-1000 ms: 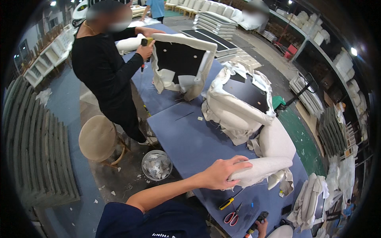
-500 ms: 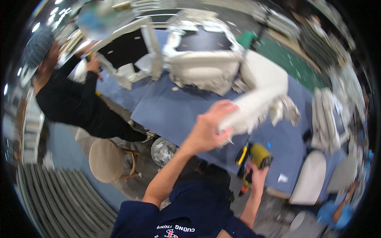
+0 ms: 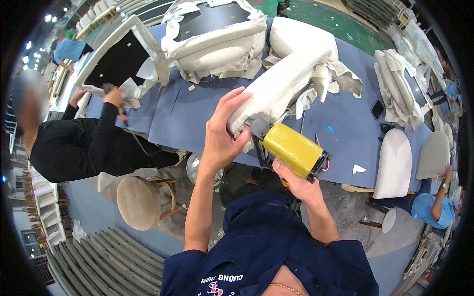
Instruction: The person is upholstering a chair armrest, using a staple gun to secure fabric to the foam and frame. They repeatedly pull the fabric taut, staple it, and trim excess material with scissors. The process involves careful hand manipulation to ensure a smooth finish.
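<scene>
My right hand (image 3: pixel 301 183) grips a yellow and black staple gun (image 3: pixel 291 148) by its handle. The gun's nose meets the near end of a cream fabric-covered chair part (image 3: pixel 286 81), a bent padded piece lying on the blue-covered table. My left hand (image 3: pixel 222 133) holds that same end, fingers on top and thumb close to the gun's nose. Loose fabric flaps (image 3: pixel 340 76) hang along the piece's right side. Just beyond my left hand sits a larger cream upholstered seat (image 3: pixel 217 44) with a dark panel in it. The gun hides part of the table edge.
On the left a person in black (image 3: pixel 84 143) works on a dark-panelled cream frame (image 3: pixel 118 61). A phone (image 3: pixel 377 109), stacked cream covers (image 3: pixel 402 89) and a padded panel (image 3: pixel 393 163) lie to the right. A round stool (image 3: pixel 138 201) and a bucket (image 3: pixel 195 167) stand below the table.
My right hand has raised the staple gun from beside the table edge to the chair part's near end. My left hand has shifted slightly left and still holds the piece. The view has tilted.
</scene>
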### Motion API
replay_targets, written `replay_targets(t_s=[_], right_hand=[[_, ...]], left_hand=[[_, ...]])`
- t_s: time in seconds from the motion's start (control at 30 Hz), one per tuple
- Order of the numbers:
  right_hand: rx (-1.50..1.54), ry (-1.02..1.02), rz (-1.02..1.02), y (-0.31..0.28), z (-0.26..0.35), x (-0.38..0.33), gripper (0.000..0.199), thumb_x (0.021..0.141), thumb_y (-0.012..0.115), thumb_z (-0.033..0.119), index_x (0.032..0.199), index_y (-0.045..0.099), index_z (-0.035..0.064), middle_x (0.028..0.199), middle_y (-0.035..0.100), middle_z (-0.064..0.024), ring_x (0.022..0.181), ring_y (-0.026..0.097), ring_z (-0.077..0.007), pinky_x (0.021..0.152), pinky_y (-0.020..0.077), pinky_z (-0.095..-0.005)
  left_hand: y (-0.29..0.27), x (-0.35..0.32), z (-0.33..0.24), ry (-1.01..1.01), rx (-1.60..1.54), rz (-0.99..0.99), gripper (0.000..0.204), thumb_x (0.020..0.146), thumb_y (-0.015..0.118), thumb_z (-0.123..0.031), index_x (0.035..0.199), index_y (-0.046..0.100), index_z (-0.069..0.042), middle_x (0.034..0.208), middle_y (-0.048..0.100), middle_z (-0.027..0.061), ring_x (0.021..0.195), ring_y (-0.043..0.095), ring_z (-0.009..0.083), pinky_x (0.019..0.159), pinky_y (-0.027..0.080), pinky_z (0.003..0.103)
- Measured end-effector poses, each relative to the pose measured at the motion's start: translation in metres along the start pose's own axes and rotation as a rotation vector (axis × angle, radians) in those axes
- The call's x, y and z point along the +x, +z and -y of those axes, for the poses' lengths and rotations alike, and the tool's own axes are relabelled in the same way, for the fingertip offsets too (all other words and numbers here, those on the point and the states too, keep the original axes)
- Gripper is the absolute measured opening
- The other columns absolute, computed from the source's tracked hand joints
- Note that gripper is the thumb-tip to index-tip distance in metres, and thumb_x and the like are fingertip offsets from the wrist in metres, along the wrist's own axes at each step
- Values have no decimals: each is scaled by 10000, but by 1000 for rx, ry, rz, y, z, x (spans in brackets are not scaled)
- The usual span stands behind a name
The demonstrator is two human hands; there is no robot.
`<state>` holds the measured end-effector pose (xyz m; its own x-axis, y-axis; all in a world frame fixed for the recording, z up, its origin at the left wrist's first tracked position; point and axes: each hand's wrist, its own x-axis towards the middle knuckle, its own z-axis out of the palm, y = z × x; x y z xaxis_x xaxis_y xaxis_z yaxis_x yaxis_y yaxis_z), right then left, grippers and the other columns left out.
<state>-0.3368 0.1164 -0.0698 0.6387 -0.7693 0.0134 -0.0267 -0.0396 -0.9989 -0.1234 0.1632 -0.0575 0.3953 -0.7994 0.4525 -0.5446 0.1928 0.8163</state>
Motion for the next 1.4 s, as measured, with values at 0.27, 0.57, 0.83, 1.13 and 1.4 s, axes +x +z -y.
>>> replay_targets(t_s=[0.27,0.57,0.83,1.13,1.4], right_hand=[[-274,-233,-15,-5,-32,-9,293,802,800,137,1079,733,67,985,752,-72,878,677,-259,831,442,-399],[-355,-275,60,-13,0,-12,290,759,805,92,1043,746,74,972,748,-71,887,666,-292,768,424,-414],[-354,-311,85,-18,-10,-12,251,698,798,150,913,704,62,803,667,-115,663,647,-322,549,438,-373],[-506,-237,-220,-65,-43,-35,265,767,791,134,979,689,13,885,693,-147,745,689,-335,692,518,-373],[-67,169,-702,-80,-84,-48,259,825,799,146,1026,714,6,877,741,-111,774,717,-237,730,530,-361]], left_hand=[[5,0,-1,-14,-3,45,577,781,742,17,1334,591,-48,1442,542,172,1292,554,273,1068,431,370],[17,-5,-10,-37,10,51,564,793,770,-11,1327,591,-37,1435,545,190,1270,576,284,1044,455,374],[27,-10,-2,127,90,22,800,610,689,107,1376,567,-91,1422,555,202,1182,644,384,935,553,397],[7,-16,-12,115,147,221,660,638,780,12,1278,631,-54,1404,554,257,1231,615,388,1016,500,437],[-50,33,22,47,65,523,764,560,857,-5,1288,649,-103,1376,509,222,1308,549,386,1068,459,472]])
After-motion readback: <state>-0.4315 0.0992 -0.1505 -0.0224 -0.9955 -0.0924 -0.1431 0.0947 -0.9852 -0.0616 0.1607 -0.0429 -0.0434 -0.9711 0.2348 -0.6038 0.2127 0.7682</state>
